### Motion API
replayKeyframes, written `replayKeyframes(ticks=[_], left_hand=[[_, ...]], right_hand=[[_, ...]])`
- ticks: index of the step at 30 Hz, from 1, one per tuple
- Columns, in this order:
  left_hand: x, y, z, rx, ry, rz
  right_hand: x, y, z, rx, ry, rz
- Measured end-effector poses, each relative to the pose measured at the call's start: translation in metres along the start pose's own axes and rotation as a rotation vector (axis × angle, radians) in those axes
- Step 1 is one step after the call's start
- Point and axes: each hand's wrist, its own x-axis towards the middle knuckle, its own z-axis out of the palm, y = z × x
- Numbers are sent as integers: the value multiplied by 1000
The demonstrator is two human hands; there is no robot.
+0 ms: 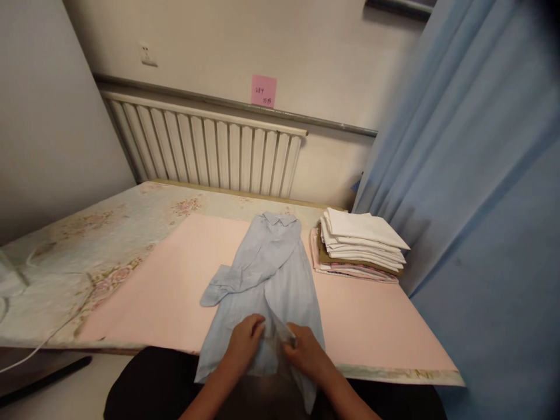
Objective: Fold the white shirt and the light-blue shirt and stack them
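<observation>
A light blue collared shirt lies lengthwise in front of me, its collar at the far end. One sleeve crosses the body, and its cuff sticks out past the left side. The near end reaches over the table's front edge. My right hand pinches a raised edge of the shirt's fabric, which hangs down below the fingers. Just to its left, my left hand is closed with curled fingers on the lower part of the shirt; its fingertips are partly hidden.
A pink sheet covers part of the floral tablecloth. Folded cloths are stacked at the right, beside a blue curtain. A white cable runs over the left edge. Behind the table is a radiator.
</observation>
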Motion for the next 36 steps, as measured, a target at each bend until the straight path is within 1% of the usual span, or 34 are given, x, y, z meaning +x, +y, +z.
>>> replayKeyframes(ticks=[2, 4, 5, 6, 7, 9, 11, 12, 14, 16, 18, 21, 24, 26, 28, 32, 36], left_hand=[[3, -6, 0, -111, 20, -172], [5, -11, -2, -133, 35, -253], [5, -13, -4, -113, 44, -266], [5, -13, -5, -76, 50, -271], [5, -13, -6, -31, 48, -275], [6, -11, -6, 48, 33, -284], [7, -8, -5, 102, 17, -290], [7, -7, -4, 119, 11, -290], [8, -5, -1, 152, -1, -290], [8, -4, 2, 187, -15, -289], [8, -5, 4, 217, -22, -283], [7, -6, 4, 257, -39, -271], [6, -4, 2, 301, -63, -278], [6, -2, 0, 318, -75, -294], [5, 0, -1, 318, -83, -298], [2, 0, -1, 338, -95, -290], [3, -5, -1, 357, -116, -290]], right_hand=[[-5, -1, 6, -37, -126, -20], [-8, 0, 9, -22, -234, -20], [-9, 2, 9, -7, -243, -21], [-9, 4, 9, -1, -214, -24], [-8, 7, 7, -14, -157, -30], [-4, 18, 2, -91, 20, -44], [0, 34, -3, -205, 206, -83], [2, 44, -5, -267, 278, -118], [2, 66, -5, -392, 361, -191], [-2, 86, -1, -508, 344, -224], [-7, 102, 3, -589, 281, -223], [-12, 112, 8, -632, 221, -209], [-7, 111, 6, -620, 270, -190], [2, 105, 3, -604, 325, -196], [14, 97, 1, -591, 349, -225], [45, 78, 5, -560, 298, -302], [80, 66, 19, -516, 242, -355]])
